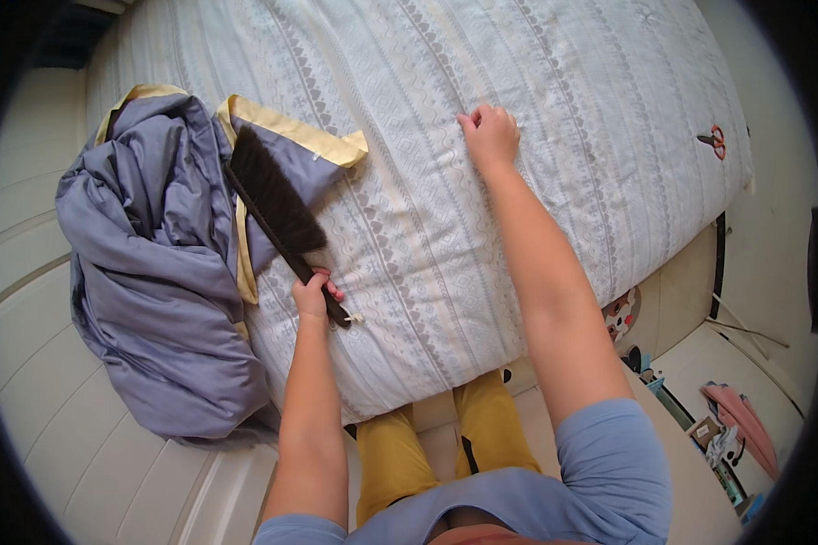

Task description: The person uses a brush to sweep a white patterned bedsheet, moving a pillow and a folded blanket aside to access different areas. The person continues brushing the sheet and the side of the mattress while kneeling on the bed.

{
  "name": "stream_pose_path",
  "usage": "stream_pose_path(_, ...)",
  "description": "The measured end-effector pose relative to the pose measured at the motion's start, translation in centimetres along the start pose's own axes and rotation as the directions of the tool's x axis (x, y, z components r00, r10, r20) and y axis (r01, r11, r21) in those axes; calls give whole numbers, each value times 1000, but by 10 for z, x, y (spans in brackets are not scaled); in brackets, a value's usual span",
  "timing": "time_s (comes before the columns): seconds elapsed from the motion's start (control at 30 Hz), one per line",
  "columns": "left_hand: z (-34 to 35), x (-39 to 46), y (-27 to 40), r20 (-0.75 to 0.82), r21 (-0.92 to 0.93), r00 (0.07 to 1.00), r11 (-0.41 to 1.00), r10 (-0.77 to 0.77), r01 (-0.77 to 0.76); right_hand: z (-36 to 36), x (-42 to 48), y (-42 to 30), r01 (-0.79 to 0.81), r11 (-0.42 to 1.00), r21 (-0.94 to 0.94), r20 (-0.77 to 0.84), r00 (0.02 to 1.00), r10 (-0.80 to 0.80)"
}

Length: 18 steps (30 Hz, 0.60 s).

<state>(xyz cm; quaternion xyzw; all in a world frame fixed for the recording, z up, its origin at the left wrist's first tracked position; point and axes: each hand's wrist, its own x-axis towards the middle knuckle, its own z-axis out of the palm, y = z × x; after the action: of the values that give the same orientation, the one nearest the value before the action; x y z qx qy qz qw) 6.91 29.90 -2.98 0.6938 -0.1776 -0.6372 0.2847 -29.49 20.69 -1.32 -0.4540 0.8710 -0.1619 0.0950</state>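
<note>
My left hand (315, 293) grips the handle of a dark-bristled bed brush (276, 197). A pale cord loop hangs from the handle's end. The bristle head lies over the yellow-edged corner of a bundled grey-purple quilt (157, 245). On the bed's left side, that quilt is heaped in folds. My right hand (494, 136) rests, fingers curled, on the pale patterned bedspread (422, 225). Its fingertips are partly hidden, so whether they pinch the cloth does not show.
Scissors with orange handles (717, 142) lie near the bedspread's right edge. White panelled doors (61, 381) stand close on the left. At lower right are a pink cloth (743, 422) and a shelf with small items. My legs in mustard trousers (395, 463) stand against the bed's near edge.
</note>
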Motion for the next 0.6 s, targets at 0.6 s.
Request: stream_pose_path(0.6,3,0,-1,-47,-36,999,999,20,-21,-53,-78,154,32,975,-218,-260,961,-90)
